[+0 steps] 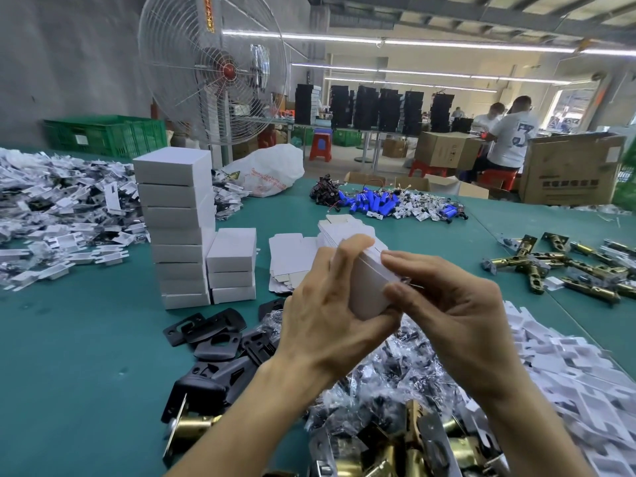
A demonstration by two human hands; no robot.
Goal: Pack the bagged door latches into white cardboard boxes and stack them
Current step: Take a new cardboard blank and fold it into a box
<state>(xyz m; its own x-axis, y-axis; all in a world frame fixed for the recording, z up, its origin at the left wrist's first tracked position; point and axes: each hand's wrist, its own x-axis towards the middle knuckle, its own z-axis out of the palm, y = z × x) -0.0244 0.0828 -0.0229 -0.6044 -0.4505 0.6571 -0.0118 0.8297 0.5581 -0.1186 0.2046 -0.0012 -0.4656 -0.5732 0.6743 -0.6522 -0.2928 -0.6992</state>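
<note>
Both hands hold one white cardboard box above the green table. My left hand grips its left side, fingers curled over the top edge. My right hand pinches the box's right end, where a bit of clear bag shows. A tall stack of shut white boxes stands at left, a short stack beside it. Flat unfolded boxes lie behind my hands. Bagged latches and brass latches are heaped below my wrists.
Black strike plates lie left of my arms. White packets pile up at far left and at right. Loose brass latches, blue batteries, a fan and seated workers lie beyond.
</note>
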